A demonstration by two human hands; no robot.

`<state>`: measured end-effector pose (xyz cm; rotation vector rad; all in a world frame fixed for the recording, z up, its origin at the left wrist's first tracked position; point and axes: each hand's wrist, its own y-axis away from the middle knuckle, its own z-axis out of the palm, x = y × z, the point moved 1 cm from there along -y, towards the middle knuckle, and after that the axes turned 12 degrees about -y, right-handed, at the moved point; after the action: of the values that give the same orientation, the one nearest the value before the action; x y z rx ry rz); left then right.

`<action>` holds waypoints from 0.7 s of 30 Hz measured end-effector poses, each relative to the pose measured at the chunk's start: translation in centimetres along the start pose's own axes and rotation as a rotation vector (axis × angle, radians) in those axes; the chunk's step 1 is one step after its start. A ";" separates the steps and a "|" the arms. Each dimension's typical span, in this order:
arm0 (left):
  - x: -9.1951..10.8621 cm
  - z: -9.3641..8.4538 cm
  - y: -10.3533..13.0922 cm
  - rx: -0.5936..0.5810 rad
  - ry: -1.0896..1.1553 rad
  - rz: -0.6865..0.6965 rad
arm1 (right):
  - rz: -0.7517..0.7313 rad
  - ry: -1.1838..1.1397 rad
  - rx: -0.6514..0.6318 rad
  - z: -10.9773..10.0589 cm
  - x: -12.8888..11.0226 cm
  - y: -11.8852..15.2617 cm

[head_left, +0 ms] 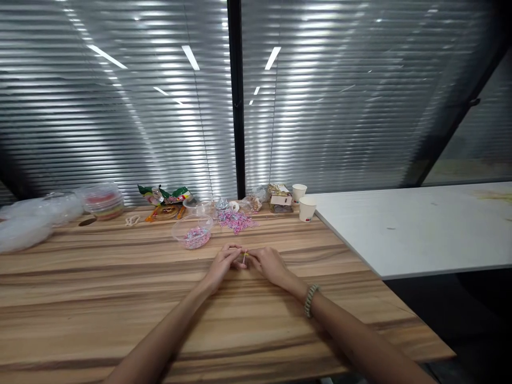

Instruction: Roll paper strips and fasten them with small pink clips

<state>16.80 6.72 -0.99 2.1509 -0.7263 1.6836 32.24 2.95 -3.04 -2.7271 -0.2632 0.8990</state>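
Note:
Near the middle of the wooden table, my left hand (226, 262) and my right hand (269, 262) meet at the fingertips. Between them is a small pink and yellow piece (244, 257), too small to make out fully; the fingers of both hands are closed on it. A beaded bracelet (311, 300) circles my right wrist. Beyond my left hand stands a clear round bowl (192, 232) with small pink and blue pieces inside. A loose pile of pink and purple pieces (236, 221) lies on the table just behind my hands.
Two paper cups (308, 209) and a small box (280, 199) stand at the back. Snack packets (166, 196) lie left of them. Stacked clear tubs (104, 201) and plastic bags (36, 216) are at the far left. A white table (416, 229) adjoins on the right.

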 end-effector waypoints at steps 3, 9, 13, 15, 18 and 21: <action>0.5 -0.2 0.2 0.039 -0.122 0.097 | 0.051 -0.107 -0.027 -0.2 -0.2 -0.1; 0.6 -0.4 -0.1 0.113 -0.377 0.279 | 0.125 -0.293 -0.022 -0.4 -0.5 -0.3; -0.6 -0.7 -0.7 0.208 -0.376 0.243 | 0.206 -0.377 0.017 -0.6 -0.1 -0.5; -1.1 -0.9 -1.0 0.239 -0.350 0.248 | 0.248 -0.424 0.035 -0.8 0.2 -0.6; -1.4 -0.8 -1.1 0.273 -0.279 0.254 | 0.272 -0.491 0.000 -1.0 0.2 -0.7; -1.4 -0.5 -1.0 0.257 -0.203 0.204 | 0.242 -0.535 -0.071 -0.9 -0.3 -0.6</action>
<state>16.71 8.09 -2.10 2.5299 -0.8506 1.7578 32.50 3.32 -1.99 -2.5623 -0.0599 1.7118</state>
